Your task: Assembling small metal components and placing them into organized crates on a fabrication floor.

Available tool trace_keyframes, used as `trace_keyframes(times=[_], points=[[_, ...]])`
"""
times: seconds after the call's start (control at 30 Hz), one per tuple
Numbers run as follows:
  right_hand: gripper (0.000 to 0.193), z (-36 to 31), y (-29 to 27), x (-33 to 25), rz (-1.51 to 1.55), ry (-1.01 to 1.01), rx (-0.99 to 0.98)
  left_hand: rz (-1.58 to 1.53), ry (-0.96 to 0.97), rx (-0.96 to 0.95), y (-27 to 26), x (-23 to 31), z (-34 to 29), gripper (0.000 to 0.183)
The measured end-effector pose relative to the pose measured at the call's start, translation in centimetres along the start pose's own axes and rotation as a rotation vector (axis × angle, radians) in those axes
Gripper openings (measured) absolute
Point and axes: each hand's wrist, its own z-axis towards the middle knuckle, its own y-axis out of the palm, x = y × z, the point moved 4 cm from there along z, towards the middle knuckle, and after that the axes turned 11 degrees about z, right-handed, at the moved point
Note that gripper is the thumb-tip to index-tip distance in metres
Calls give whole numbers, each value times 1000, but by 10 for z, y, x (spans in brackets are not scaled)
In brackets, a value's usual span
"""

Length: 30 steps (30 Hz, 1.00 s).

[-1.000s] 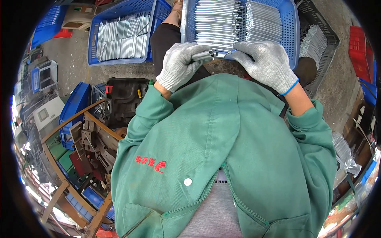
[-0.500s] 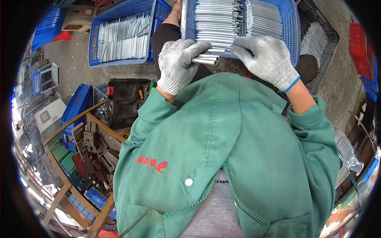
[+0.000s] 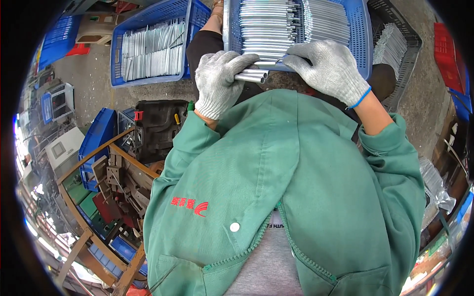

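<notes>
My left hand (image 3: 219,84), in a grey-white knit glove, is wrapped round several short metal tubes (image 3: 253,76). Their open ends point right. One tube (image 3: 266,63) lies above the others and reaches toward my right hand (image 3: 328,69), gloved the same way with a blue cuff. The thumb and index finger of that hand are pinched together at this tube's end, on a small, thin, dark piece too small to name. Just beyond both hands is a blue plastic crate (image 3: 363,47) holding two rows of stacked metal tubes (image 3: 269,29).
Another blue crate (image 3: 116,59) of tubes stands on the floor at far left. A black crate (image 3: 412,54) with more tubes is at right. On the left are a black tool case (image 3: 158,130) and a wooden-framed bench (image 3: 89,232) with metal parts. Red bins (image 3: 447,64) stand far right.
Both hands and the tubes have shifted very slightly left in the picture. The grips look the same, with the right fingertips still at the upper tube's end.
</notes>
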Motion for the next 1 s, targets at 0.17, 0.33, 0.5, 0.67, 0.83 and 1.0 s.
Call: trace_keyframes(times=[0.17,0.33,0.5,0.67,0.83,1.0], points=[[25,-6,2,-4,38,-19,-73,-11,-18,9,-1,1,-1,23],[27,-3,2,2,158,63,-87,32,9,2,4,-2,-1,23],[28,-4,1,9,139,79,13,-159,-127,-179,19,-16,-8,22],[29,-10,-9,12,138,73,75,-225,-245,-293,22,-13,-5,19],[28,-14,-17,6,167,65,85,-426,-310,-291,24,-12,-5,18],[28,-17,-18,3,131,-21,95,-446,-229,-269,18,-13,-5,19]])
